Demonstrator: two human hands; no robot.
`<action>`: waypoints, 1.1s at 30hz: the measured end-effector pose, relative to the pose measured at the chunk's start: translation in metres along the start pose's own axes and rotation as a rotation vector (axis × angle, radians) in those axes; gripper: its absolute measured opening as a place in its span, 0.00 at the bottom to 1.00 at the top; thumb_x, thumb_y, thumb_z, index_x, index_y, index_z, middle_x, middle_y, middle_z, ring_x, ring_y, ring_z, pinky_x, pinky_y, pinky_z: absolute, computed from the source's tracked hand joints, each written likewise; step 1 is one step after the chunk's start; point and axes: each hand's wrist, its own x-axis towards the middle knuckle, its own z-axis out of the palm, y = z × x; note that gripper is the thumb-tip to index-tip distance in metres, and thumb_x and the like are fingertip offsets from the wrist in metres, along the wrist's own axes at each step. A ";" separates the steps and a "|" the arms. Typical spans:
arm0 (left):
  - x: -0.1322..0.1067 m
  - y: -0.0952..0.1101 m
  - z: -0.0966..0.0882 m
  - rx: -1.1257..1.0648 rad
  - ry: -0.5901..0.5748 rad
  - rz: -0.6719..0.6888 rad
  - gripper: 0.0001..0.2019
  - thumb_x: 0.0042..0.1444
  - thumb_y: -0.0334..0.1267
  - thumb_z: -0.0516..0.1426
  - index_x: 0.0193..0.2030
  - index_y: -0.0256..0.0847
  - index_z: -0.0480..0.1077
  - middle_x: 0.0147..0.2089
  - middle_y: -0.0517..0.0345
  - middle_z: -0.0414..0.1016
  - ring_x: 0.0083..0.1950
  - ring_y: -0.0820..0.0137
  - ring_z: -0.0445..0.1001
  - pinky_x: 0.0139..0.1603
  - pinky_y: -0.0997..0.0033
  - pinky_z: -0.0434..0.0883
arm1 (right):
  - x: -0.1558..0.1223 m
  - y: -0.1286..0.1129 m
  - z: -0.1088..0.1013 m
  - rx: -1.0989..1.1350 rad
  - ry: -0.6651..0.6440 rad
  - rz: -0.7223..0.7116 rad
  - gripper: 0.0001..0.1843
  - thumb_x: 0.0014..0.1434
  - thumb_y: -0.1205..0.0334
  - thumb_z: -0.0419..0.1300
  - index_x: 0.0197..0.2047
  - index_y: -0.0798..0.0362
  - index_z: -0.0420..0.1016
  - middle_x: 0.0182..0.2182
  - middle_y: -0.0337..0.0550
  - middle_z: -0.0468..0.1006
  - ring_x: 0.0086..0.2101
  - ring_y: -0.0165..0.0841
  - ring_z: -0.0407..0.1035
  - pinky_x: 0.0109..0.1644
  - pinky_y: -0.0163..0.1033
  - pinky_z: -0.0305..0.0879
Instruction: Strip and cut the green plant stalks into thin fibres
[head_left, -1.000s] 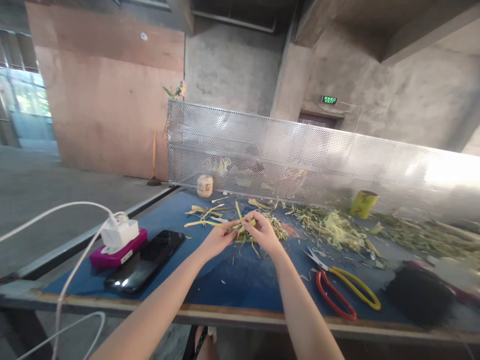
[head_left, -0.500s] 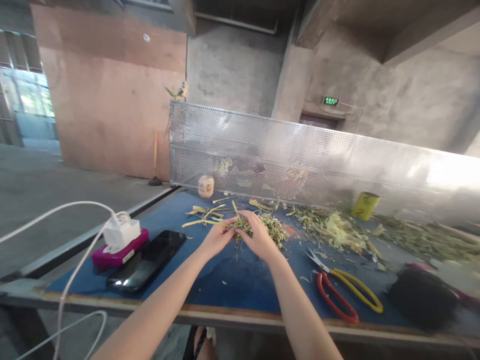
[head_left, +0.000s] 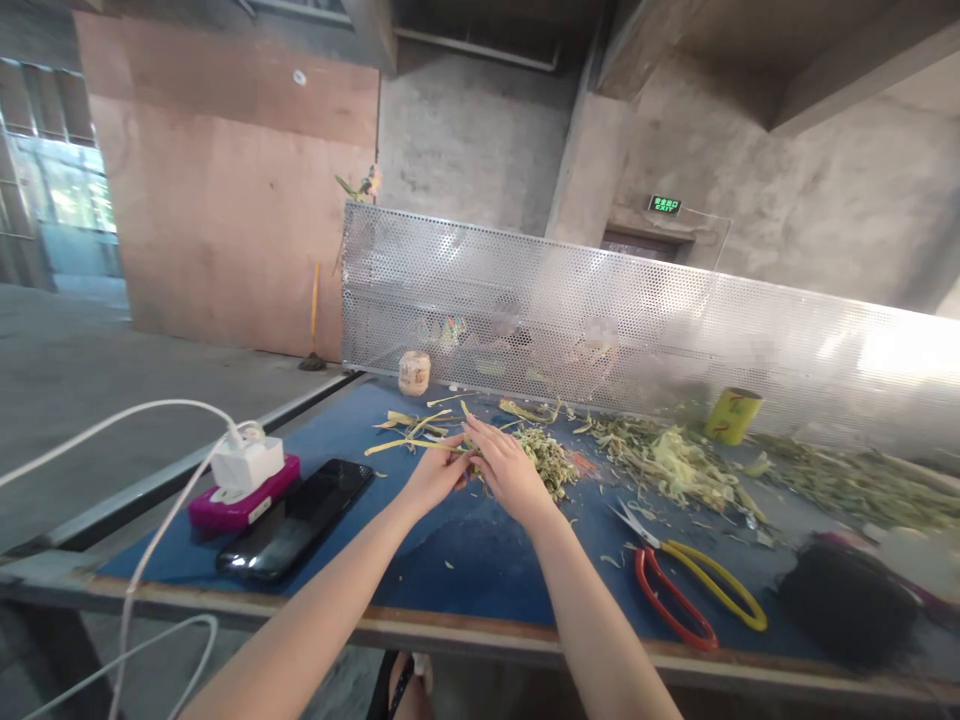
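Observation:
My left hand (head_left: 436,478) is closed around dried, yellow-green plant stalks, and one pale stalk (head_left: 401,445) sticks out to its left. Against it, my right hand (head_left: 508,472) bends over the same bundle, thumb and fingers closed on it; the fingers hide most of what is held. Just behind and right of that hand lies a heap of short dried plant pieces (head_left: 551,460). Loose yellowish stalks (head_left: 409,422) are scattered beyond my left hand. Scissors (head_left: 679,575) with one red and one yellow handle lie partly spread on the blue tabletop (head_left: 465,570) to the right.
On the left are a black phone (head_left: 300,520), a magenta power block (head_left: 251,495) and a white charger (head_left: 246,465) with cables. A jar (head_left: 414,373) and a yellow tin (head_left: 733,416) stand near the perforated metal screen (head_left: 525,290). More dried plants (head_left: 667,460) spread across the right.
My right hand's fingers have come down and together over the bundle, covering more of it. My left hand stays nearly in place. The view has shifted very slightly.

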 end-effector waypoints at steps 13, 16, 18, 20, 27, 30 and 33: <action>0.006 -0.006 -0.005 -0.221 0.208 0.047 0.15 0.48 0.44 0.54 0.38 0.36 0.66 0.24 0.61 0.68 0.19 0.77 0.62 0.18 0.77 0.58 | -0.005 -0.004 -0.005 -0.253 0.303 0.116 0.17 0.56 0.53 0.50 0.42 0.57 0.64 0.41 0.54 0.68 0.43 0.39 0.59 0.46 0.44 0.49; 0.005 -0.003 -0.006 -0.257 0.238 0.032 0.13 0.47 0.43 0.55 0.36 0.36 0.67 0.28 0.59 0.70 0.23 0.75 0.64 0.19 0.78 0.59 | -0.004 -0.002 -0.001 -0.316 0.148 0.092 0.10 0.54 0.55 0.53 0.33 0.54 0.65 0.32 0.45 0.71 0.36 0.36 0.61 0.42 0.42 0.47; 0.005 -0.002 -0.006 -0.266 0.238 0.017 0.13 0.46 0.43 0.56 0.35 0.36 0.67 0.27 0.59 0.71 0.24 0.75 0.65 0.20 0.78 0.59 | -0.003 -0.002 0.001 -0.373 0.069 0.080 0.07 0.54 0.58 0.54 0.31 0.54 0.66 0.30 0.44 0.72 0.34 0.35 0.61 0.41 0.42 0.45; 0.004 -0.002 -0.005 -0.276 0.242 0.003 0.13 0.45 0.42 0.57 0.34 0.36 0.68 0.26 0.60 0.70 0.23 0.75 0.64 0.20 0.77 0.59 | -0.003 -0.002 0.002 -0.408 0.037 0.066 0.07 0.56 0.61 0.52 0.28 0.54 0.66 0.27 0.44 0.72 0.33 0.34 0.61 0.40 0.42 0.44; 0.005 -0.004 -0.005 -0.380 0.282 -0.039 0.13 0.43 0.42 0.58 0.34 0.36 0.66 0.24 0.61 0.68 0.23 0.75 0.66 0.19 0.78 0.58 | -0.004 0.000 0.001 -0.371 -0.048 0.018 0.10 0.54 0.67 0.50 0.23 0.54 0.64 0.21 0.40 0.70 0.28 0.31 0.61 0.41 0.41 0.44; 0.006 -0.005 -0.006 -0.424 0.316 -0.069 0.12 0.43 0.39 0.59 0.33 0.36 0.66 0.23 0.62 0.67 0.23 0.75 0.67 0.18 0.79 0.58 | -0.007 -0.004 -0.001 -0.265 -0.089 0.092 0.10 0.50 0.69 0.51 0.19 0.54 0.62 0.18 0.37 0.67 0.26 0.29 0.59 0.40 0.40 0.45; 0.006 -0.006 -0.006 -0.456 0.360 -0.101 0.15 0.45 0.35 0.58 0.41 0.34 0.65 0.21 0.62 0.67 0.23 0.74 0.68 0.17 0.79 0.58 | -0.014 -0.009 -0.006 -0.117 -0.116 0.238 0.11 0.49 0.69 0.50 0.17 0.55 0.58 0.16 0.32 0.61 0.22 0.25 0.54 0.41 0.40 0.46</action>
